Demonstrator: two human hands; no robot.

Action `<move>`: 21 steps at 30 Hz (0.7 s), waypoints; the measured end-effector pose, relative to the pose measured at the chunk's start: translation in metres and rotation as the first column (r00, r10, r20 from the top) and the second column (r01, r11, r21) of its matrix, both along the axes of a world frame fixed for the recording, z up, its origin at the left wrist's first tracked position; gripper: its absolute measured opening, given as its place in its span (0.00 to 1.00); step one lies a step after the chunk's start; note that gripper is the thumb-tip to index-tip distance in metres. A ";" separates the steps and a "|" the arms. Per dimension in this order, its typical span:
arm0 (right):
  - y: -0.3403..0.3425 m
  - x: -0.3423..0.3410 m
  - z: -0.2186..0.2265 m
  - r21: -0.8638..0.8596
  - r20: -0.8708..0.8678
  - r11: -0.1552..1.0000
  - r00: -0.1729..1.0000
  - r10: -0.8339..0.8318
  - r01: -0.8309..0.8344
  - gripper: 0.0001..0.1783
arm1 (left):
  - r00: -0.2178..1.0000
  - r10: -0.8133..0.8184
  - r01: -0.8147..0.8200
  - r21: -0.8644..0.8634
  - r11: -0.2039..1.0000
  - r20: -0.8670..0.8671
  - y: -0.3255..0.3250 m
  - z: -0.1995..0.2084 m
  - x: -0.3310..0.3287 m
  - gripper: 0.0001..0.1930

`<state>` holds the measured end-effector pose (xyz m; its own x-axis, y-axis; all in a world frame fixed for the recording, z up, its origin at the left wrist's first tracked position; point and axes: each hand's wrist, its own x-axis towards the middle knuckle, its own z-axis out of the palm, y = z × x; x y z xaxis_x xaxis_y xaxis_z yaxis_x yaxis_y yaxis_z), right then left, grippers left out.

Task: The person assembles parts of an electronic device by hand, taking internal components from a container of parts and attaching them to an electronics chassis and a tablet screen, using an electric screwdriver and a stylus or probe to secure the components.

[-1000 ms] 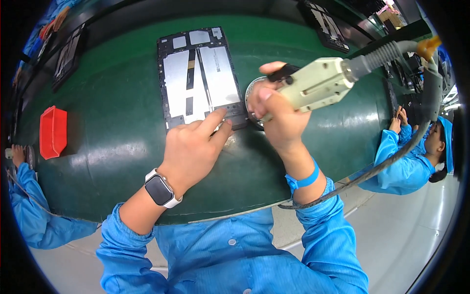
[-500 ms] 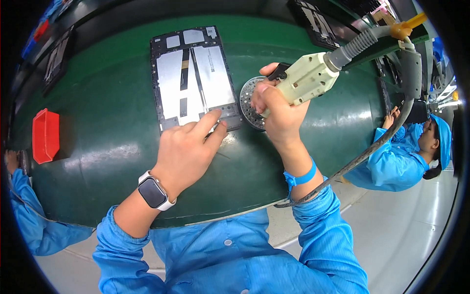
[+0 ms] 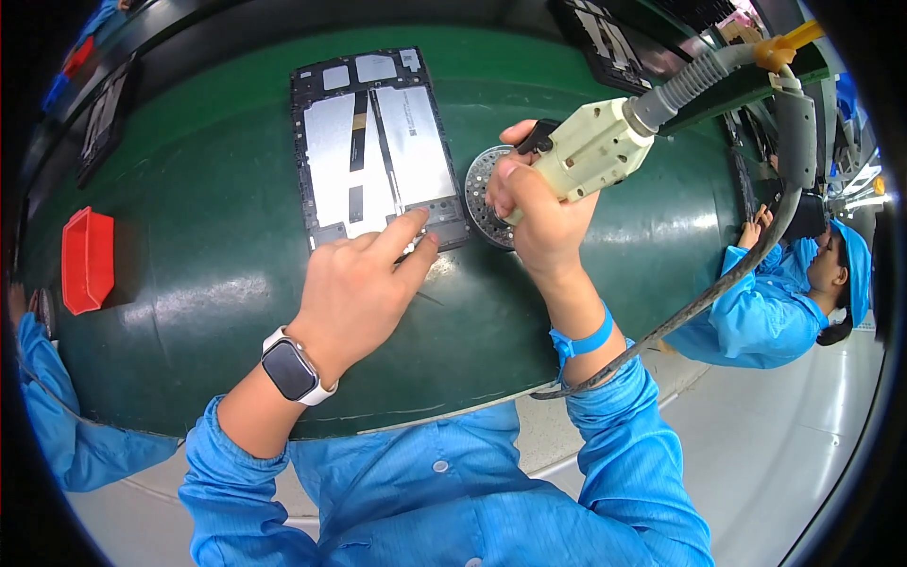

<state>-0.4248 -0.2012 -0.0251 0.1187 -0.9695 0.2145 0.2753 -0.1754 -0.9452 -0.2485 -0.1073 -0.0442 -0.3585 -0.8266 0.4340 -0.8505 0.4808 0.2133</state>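
A tablet housing (image 3: pixel 326 161) lies on the green work table, its back off, with silver plates, a black frame and dark ribbon strips. Across its lower edge rests my left hand (image 3: pixel 359 288), forefinger and thumb stretched out and apart on the dark bottom strip. The other fingers are partly hidden, and a small whitish spot shows between the two fingertips. My right hand (image 3: pixel 543 213) is wrapped round a pale, boxy power tool (image 3: pixel 595 146) with a black lever. Below that hand sits a round, perforated metal dish (image 3: pixel 480 184), partly covered by my fingers.
A grey corrugated hose (image 3: pixel 685 99) joins the tool, and a thick cable (image 3: pixel 718 283) hangs past my right forearm. A red tray (image 3: pixel 88 260) stands at the left. Other housings (image 3: pixel 605 42) lie on the far ledge. Co-workers in blue sit at right (image 3: pixel 770 302) and left (image 3: pixel 66 406).
Almost nothing differs. My two hands, the tool and the housing keep their places; the co-worker's arm at the left has shifted slightly.
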 end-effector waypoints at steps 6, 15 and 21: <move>0.008 0.005 0.018 -0.074 0.113 0.996 0.992 0.053 -0.044 0.18 | 1.000 0.001 0.001 0.129 0.992 -0.009 0.001 0.013 0.004 0.14; 0.018 0.034 0.009 -0.043 0.097 0.981 0.976 0.192 -0.189 0.18 | 0.997 -0.066 0.070 0.152 0.986 -0.034 0.002 0.018 0.018 0.10; 0.019 0.035 0.007 -0.020 0.152 0.976 0.965 0.216 -0.215 0.17 | 0.998 -0.048 0.053 0.205 0.977 -0.031 0.002 0.020 0.018 0.10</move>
<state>-0.3901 -0.1825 -0.0185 0.2903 -0.9239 0.2494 0.4478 -0.0992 -0.8886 -0.2304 -0.1057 -0.0242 -0.3928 -0.8802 0.2663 -0.8192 0.4665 0.3336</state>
